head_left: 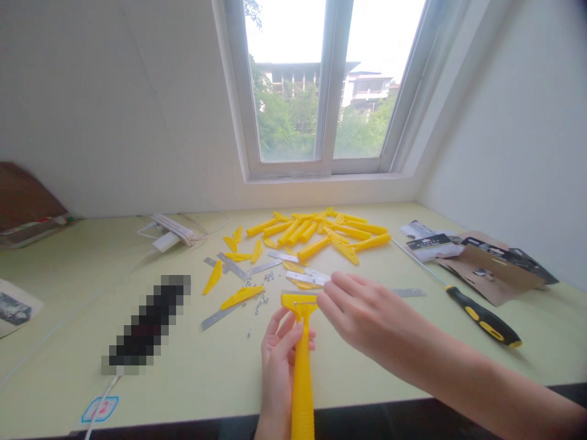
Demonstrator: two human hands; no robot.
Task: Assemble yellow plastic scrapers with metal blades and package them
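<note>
Held nearest the camera, over the near edge of the tabletop (192,391), a yellow scraper (302,385), butt cut off at 6 o'clock by the bottom of the view. Pointed head-first toward 12, long axis running almost straight from 12 to 6, head spread crosswise from 9 to 3. Grasped the neck with left hand (280,351), thumb on the front, fingers wrapped behind. Set right hand (355,305) at the head's 3 o'clock end, fingers curled in; with fingertips hidden, could not tell whether pinching a small part or merely pressing. Saw a metal strip (293,291) just past the head at 12; could not tell whether seated or lying behind. Judged likely to be partway through fitting work on the head. Seemed to call next for a firm hold on the neck and small, exact fingertip work, without twisting the head off line. Found farther out, counting from the head, loose screws (269,277) at 10, a yellow cover (242,296) over a metal blade (215,319) at 9, heaped yellow handles (300,232) at 12, card packaging (498,272) between 2 and 3, and a screwdriver (481,318) at 3.
</note>
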